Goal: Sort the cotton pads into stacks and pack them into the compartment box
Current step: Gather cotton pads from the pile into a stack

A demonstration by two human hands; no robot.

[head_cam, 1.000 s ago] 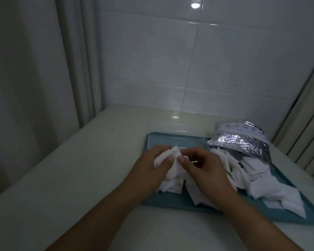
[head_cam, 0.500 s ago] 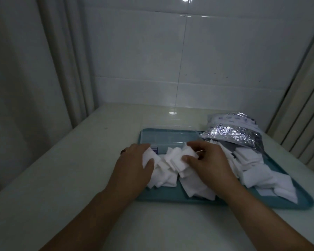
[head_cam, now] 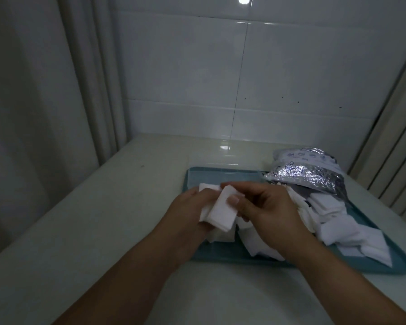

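A: How far along is the task?

B: Early, by the look of it. The left hand (head_cam: 192, 207) grips a small stack of cotton pads (head_cam: 220, 213) above the near left part of the teal tray (head_cam: 223, 255), and the right hand (head_cam: 265, 207) pinches that stack's top pad with thumb and fingers. Most pads lie unsorted in a loose pile (head_cam: 333, 221) across the middle and right of the tray.

A: And the compartment box?

B: A clear box (head_cam: 223, 171) appears to stand at the tray's far left, its faint rim just visible. Whether it is divided, and whether it holds any pads, cannot be told.

A: Other containers?

B: An opened silver foil bag (head_cam: 307, 175) lies at the tray's far right corner, its mouth toward the pile, pads spilling from beneath it. The tray rests on the pale tabletop (head_cam: 92, 219).
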